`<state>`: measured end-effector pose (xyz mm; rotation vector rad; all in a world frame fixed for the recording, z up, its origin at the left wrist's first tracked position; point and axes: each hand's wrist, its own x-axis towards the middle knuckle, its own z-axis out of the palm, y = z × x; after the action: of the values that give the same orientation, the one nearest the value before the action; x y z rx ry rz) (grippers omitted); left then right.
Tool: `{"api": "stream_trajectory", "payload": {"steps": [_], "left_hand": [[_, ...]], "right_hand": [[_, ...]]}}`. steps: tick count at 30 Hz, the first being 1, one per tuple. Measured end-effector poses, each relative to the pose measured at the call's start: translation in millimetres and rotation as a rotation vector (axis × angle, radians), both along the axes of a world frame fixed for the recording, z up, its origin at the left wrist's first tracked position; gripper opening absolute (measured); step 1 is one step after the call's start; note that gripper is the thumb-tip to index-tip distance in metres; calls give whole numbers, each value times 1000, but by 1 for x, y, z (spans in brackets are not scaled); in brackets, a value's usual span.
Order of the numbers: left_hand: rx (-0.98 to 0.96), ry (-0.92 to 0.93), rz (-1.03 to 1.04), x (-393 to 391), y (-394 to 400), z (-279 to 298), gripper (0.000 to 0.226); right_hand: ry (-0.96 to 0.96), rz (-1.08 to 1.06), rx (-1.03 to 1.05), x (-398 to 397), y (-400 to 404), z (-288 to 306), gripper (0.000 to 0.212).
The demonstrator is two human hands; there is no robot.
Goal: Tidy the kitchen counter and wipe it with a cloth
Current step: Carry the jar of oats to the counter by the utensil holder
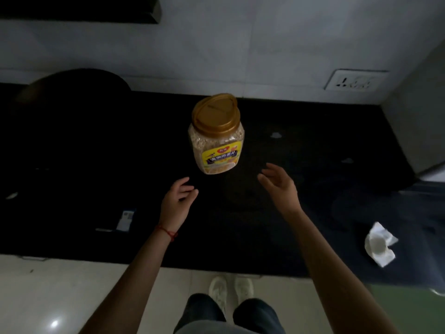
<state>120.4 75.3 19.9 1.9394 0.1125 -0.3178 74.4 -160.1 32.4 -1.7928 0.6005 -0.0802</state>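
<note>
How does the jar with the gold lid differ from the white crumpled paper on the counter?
The jar stands upright mid-counter, between both hands; the crumpled paper lies flat near the front edge, far right. The jar is rigid, with a yellow label; the paper is white and shapeless. Both rest on the black counter, untouched.

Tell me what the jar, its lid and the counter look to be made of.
Jar: clear plastic, likely; the grainy contents show through its wall. Lid: gold plastic with a moulded flip tab and ribbed rim. Counter: black polished stone, perhaps granite; faint reflections show on it.
</note>
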Motion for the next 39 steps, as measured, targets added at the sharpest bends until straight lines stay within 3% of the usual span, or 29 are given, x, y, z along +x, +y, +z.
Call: {"api": "stream_trajectory", "payload": {"steps": [5,10,16,21,27,33,37,39], "left_hand": [[34,-9,37,45,-23,-9,73],[-48,-8,-78,86,-32,-19,106],[-190,-31,-148,112,-41,-27,115],[-170,-46,-137,115,-41,-31,109],[-148,-69,-114,88,-39,-23,100],[-374,-58,-11,28,-44,-6,84],[-393,-101,148,-10,-45,12,76],[-414,-87,198,-26,-38,14,78]], "right_hand": [[-35,130,5,69,-7,-4,74],[-10,339,41,120,-18,-13,94],[-58,613,178,145,-23,-18,107],[-85,636,213,150,-22,-20,112],[-126,634,314,127,-17,-8,92],[-93,573,405,85,-4,2,73],[-42,536,489,50,9,11,108],[-31,551,514,38,17,13,112]]}}
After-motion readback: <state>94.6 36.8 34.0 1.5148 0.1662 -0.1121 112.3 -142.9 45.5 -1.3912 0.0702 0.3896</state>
